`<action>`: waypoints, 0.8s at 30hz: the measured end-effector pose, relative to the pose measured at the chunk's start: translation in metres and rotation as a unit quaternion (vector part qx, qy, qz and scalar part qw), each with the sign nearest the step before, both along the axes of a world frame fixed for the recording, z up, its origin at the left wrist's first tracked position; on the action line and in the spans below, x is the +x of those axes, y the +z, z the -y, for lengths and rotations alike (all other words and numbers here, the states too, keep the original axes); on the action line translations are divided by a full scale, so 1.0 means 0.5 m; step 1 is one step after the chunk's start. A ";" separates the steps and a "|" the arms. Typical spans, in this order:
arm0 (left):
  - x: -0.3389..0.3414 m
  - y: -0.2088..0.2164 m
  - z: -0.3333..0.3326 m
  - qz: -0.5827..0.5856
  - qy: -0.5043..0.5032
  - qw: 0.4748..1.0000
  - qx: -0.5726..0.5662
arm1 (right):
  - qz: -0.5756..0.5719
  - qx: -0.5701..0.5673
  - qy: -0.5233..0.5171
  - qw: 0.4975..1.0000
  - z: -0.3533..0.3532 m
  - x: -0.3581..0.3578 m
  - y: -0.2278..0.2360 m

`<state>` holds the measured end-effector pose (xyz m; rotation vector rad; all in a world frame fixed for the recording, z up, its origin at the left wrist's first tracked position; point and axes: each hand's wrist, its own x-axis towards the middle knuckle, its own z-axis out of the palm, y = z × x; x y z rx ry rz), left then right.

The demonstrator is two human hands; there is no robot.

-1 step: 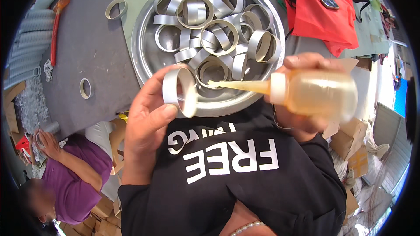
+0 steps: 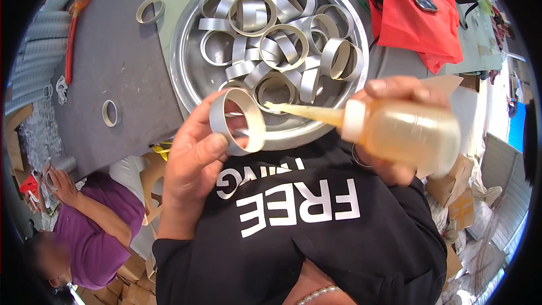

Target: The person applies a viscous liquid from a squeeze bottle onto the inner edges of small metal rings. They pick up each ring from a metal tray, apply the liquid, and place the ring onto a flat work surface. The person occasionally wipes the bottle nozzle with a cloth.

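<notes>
Silver rings (image 2: 287,48) piled in big round metal tray (image 2: 195,76) on table (image 2: 121,79). Clear bottle (image 2: 415,135) with yellowish stuff inside held tipped by right grip (image 2: 403,89), fingers closed around it. One ring (image 2: 253,121) pinched by left grip (image 2: 195,142), between thumb and fingers, held up over near edge of tray. Thin yellow tip (image 2: 307,112) of bottle pointed at ring's rim; whether touching cannot be told.

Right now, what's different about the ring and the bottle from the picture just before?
The silver ring in the left hand has turned, so its opening shows wider. The squeeze bottle in the right hand tipped slightly, its body lower in the picture and its nozzle slightly further left. Nothing was grabbed or released. The round metal tray looks the same.
</notes>
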<state>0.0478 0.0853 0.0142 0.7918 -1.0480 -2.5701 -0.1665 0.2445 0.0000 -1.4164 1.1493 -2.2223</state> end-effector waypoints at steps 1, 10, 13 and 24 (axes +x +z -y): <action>0.008 -0.009 -0.006 -0.021 -0.019 0.997 0.066 | -0.058 -0.045 0.034 0.997 0.005 0.005 -0.001; 0.002 -0.018 -0.023 -0.028 -0.055 0.977 0.205 | -0.243 -0.053 -0.045 0.967 0.039 0.055 0.013; -0.002 -0.008 -0.021 -0.030 -0.062 0.989 0.128 | -0.256 -0.076 -0.040 0.963 0.043 0.043 0.006; -0.021 0.004 -0.021 -0.067 0.004 0.941 -0.332 | -0.197 0.070 0.111 0.972 -0.005 -0.004 0.055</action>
